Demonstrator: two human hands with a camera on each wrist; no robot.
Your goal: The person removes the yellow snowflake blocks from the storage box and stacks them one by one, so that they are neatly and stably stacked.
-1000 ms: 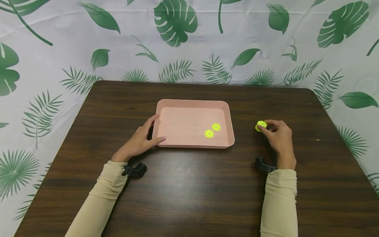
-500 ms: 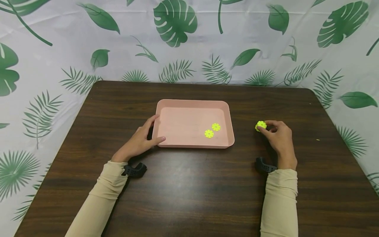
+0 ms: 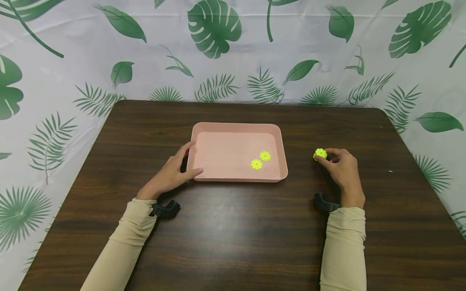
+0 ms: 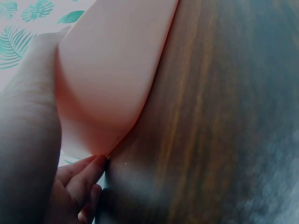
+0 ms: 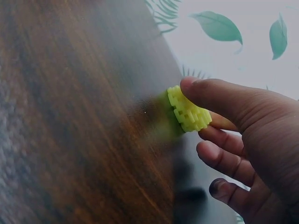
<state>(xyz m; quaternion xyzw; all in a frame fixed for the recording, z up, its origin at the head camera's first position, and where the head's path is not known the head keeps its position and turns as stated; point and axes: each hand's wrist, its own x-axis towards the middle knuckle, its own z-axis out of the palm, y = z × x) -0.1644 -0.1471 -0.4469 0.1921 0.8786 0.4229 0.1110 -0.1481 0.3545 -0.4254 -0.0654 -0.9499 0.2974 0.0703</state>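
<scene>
A shallow pink tray lies on the dark table, with two bright yellow notched discs flat near its front right corner. My left hand holds the tray's left end, thumb over the front rim and fingers spread along the side. In the left wrist view, fingertips meet the tray's lower edge. To the right of the tray, my right hand pinches a short stack of yellow notched discs between thumb and fingers. The right wrist view shows the stack's toothed edges under the thumb, close over the table.
The brown wood-grain table spreads around the tray. Behind it hangs a white cloth printed with green leaves. A tiny yellowish fleck lies to the right of the right hand. Both wrists carry black camera mounts.
</scene>
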